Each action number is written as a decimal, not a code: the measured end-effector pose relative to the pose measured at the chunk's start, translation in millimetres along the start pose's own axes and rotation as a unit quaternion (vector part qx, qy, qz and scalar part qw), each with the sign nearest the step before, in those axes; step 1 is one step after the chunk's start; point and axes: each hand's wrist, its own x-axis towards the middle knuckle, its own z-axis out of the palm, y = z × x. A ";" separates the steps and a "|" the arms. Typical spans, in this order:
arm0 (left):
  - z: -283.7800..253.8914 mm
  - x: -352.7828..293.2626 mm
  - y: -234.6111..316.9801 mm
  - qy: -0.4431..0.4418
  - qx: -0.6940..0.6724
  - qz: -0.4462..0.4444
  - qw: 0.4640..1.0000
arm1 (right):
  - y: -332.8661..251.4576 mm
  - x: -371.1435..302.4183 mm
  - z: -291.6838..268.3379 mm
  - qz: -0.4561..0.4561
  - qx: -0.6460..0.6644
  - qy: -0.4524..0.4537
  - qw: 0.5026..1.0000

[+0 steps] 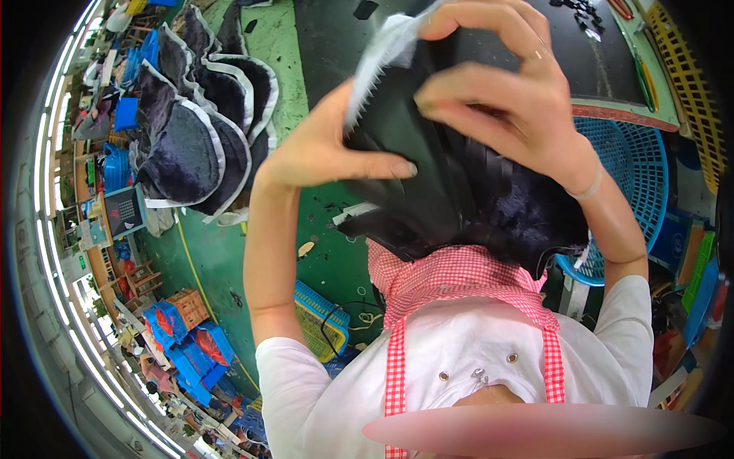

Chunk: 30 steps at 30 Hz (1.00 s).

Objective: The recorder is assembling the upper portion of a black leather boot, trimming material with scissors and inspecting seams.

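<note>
A black leather piece with dark fur lining, shaped like a boot upper, is held up over my lap. A white strip with a toothed edge runs along its upper left side. My left hand grips that side, thumb flat on the black face and fingers hidden behind. Curled over the top is my right hand, its upper finger at the white strip and its thumb side close to the black face, slightly blurred. The lower part, with fur showing, drapes across my checked apron.
Several dark fur pieces with white edging lie stacked on the left. Ahead is a black-topped table with scissors and small black bits. A blue basket stands at right; a yellow basket sits on the floor at left.
</note>
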 end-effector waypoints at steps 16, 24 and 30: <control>108.8 -57.4 -37.2 0.182 0.220 0.094 0.954 | -55.6 -105.7 -5.3 0.050 0.096 -0.115 0.988; 90.2 -38.0 -52.3 0.112 -0.233 -0.172 0.951 | -59.7 -131.3 21.2 0.073 0.052 -0.056 0.994; 88.7 -24.4 -44.4 0.022 0.011 -0.157 0.987 | -58.0 -131.4 23.4 0.075 0.072 -0.032 0.994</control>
